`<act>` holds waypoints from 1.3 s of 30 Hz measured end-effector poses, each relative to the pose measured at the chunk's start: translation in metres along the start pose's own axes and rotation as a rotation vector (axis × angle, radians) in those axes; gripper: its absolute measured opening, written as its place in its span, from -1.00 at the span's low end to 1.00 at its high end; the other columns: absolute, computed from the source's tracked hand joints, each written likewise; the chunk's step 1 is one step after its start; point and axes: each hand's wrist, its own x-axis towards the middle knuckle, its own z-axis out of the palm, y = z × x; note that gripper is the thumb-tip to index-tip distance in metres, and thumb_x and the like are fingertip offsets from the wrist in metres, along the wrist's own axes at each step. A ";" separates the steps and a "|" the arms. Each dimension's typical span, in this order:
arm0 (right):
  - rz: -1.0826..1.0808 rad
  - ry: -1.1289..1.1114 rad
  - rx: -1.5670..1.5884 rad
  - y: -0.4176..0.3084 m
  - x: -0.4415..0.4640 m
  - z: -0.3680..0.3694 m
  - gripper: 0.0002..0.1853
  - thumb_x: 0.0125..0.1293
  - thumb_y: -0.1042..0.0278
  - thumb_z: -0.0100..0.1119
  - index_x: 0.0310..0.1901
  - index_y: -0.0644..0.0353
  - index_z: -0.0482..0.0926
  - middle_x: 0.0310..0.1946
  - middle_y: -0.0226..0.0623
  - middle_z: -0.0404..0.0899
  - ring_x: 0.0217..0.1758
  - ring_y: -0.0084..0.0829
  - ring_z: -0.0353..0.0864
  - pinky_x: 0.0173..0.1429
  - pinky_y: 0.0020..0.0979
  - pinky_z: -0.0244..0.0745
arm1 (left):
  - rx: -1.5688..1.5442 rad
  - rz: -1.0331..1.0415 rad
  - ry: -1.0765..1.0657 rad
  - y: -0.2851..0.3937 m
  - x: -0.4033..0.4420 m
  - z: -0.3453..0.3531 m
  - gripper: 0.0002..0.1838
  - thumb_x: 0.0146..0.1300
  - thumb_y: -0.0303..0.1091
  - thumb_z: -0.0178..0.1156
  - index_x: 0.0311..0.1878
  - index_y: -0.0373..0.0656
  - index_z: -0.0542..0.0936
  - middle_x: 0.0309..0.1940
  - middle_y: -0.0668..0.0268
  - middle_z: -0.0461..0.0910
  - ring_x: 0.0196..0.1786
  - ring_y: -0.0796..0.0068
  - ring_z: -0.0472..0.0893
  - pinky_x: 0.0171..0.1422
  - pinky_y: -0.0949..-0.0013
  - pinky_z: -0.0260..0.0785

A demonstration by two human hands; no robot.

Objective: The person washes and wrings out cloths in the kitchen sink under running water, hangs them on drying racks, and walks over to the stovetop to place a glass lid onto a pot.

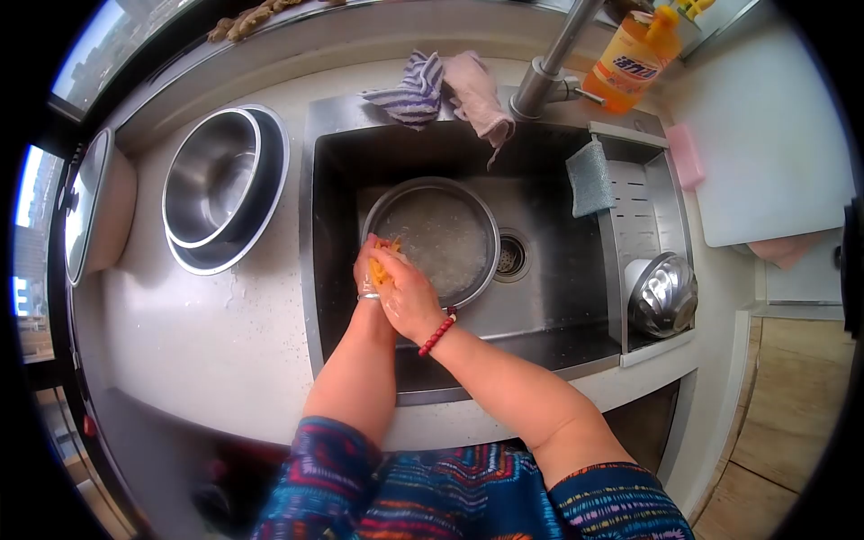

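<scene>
My left hand (363,268) and my right hand (408,295) are pressed together with wet fingers, closed around a bunch of yellow-orange strips (385,265). Some strips poke out between the fingers; their kind is not clear. Both hands are above the left edge of a round metal bowl (492,236), which stands in the sink. Cloudy, bubbly water (441,229) fills part of the bowl. A red bead bracelet (438,333) is on my right wrist.
The dark sink (558,279) has its drain (511,256) right of the bowl. Two cloths, striped (414,88) and pink (477,94), lie by the faucet (542,83). Nested metal bowls (214,180) stand left. An orange soap bottle (630,61) stands behind; a side rack (634,225) is right.
</scene>
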 end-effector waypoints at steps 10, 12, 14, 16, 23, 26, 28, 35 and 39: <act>0.248 -0.043 0.092 0.022 0.041 -0.021 -0.65 0.12 0.35 0.00 -0.01 0.13 0.43 -0.02 -0.11 0.41 0.08 -0.15 0.35 0.18 -0.33 0.23 | 0.131 -0.171 -0.121 -0.022 -0.012 0.022 -0.75 0.22 -0.18 -0.10 -0.16 -0.12 0.41 -0.24 0.27 0.47 -0.19 0.34 0.46 -0.10 0.25 0.35; 0.016 0.035 -0.011 -0.012 0.010 -0.015 -0.67 0.11 0.36 0.02 -0.04 0.12 0.44 -0.05 -0.13 0.43 0.08 -0.18 0.35 0.18 -0.32 0.22 | -0.143 0.005 -0.335 -0.027 -0.015 0.004 -0.75 0.21 -0.17 -0.10 -0.17 -0.09 0.41 -0.21 0.28 0.46 -0.15 0.33 0.45 -0.08 0.27 0.33; -0.115 0.056 -0.227 -0.028 -0.003 -0.014 -0.65 0.08 0.34 0.09 -0.04 0.12 0.44 0.02 -0.09 0.35 0.10 -0.15 0.33 0.19 -0.31 0.22 | -0.369 0.271 -0.346 -0.032 -0.049 0.029 -0.75 0.22 -0.14 -0.12 -0.17 -0.06 0.41 -0.20 0.26 0.46 -0.14 0.32 0.44 -0.07 0.28 0.32; -0.121 0.023 -0.271 -0.019 0.006 -0.019 -0.62 0.06 0.32 0.12 -0.03 0.13 0.43 0.08 -0.05 0.29 0.12 -0.13 0.32 0.19 -0.31 0.23 | 0.025 -0.079 -0.202 -0.029 -0.020 0.011 -0.74 0.24 -0.13 -0.15 -0.18 -0.07 0.41 -0.26 0.26 0.47 -0.22 0.35 0.48 -0.18 0.30 0.36; 0.396 -0.059 0.248 0.038 0.046 -0.026 -0.71 0.10 0.42 -0.01 -0.10 0.05 0.49 -0.07 -0.16 0.42 0.04 -0.10 0.37 0.10 -0.29 0.28 | 0.312 -0.196 0.135 -0.020 -0.029 0.051 -0.74 0.25 -0.17 -0.19 -0.29 -0.13 0.41 -0.44 0.27 0.49 -0.40 0.35 0.49 -0.34 0.29 0.39; -0.163 0.060 -0.153 -0.010 0.008 -0.017 -0.72 0.01 0.57 -0.02 -0.21 0.07 0.50 -0.21 -0.22 0.44 -0.09 -0.14 0.36 0.02 -0.26 0.27 | 0.168 -0.216 -0.008 0.006 -0.014 0.025 -0.70 0.28 -0.16 -0.19 -0.39 -0.13 0.43 -0.48 0.26 0.47 -0.39 0.35 0.46 -0.28 0.32 0.34; -0.165 0.065 -0.235 -0.030 0.003 -0.022 -0.88 0.03 0.49 0.05 -0.35 0.10 0.51 -0.23 -0.21 0.44 -0.14 -0.12 0.39 -0.04 -0.22 0.30 | 0.012 -0.242 -0.283 0.003 -0.014 0.010 -0.68 0.29 -0.11 -0.19 -0.41 -0.10 0.43 -0.50 0.27 0.45 -0.39 0.37 0.45 -0.27 0.33 0.33; 0.315 0.096 -0.175 0.030 0.057 -0.033 -0.74 0.20 0.15 -0.07 -0.34 0.16 0.50 -0.21 -0.13 0.39 -0.13 -0.10 0.41 -0.05 -0.25 0.33 | 0.214 -0.328 0.024 -0.025 -0.025 0.049 -0.75 0.24 -0.10 -0.10 -0.25 -0.07 0.43 -0.42 0.35 0.49 -0.48 0.49 0.49 -0.59 0.50 0.30; 0.017 -0.120 -0.282 -0.014 0.022 -0.028 -0.74 0.13 0.18 0.06 -0.17 0.08 0.41 -0.16 -0.12 0.33 -0.24 -0.05 0.46 -0.15 -0.23 0.40 | 0.130 -0.122 -0.116 0.000 0.004 0.009 -0.68 0.25 -0.07 -0.13 -0.34 -0.10 0.46 -0.43 0.24 0.50 -0.35 0.31 0.49 -0.26 0.28 0.39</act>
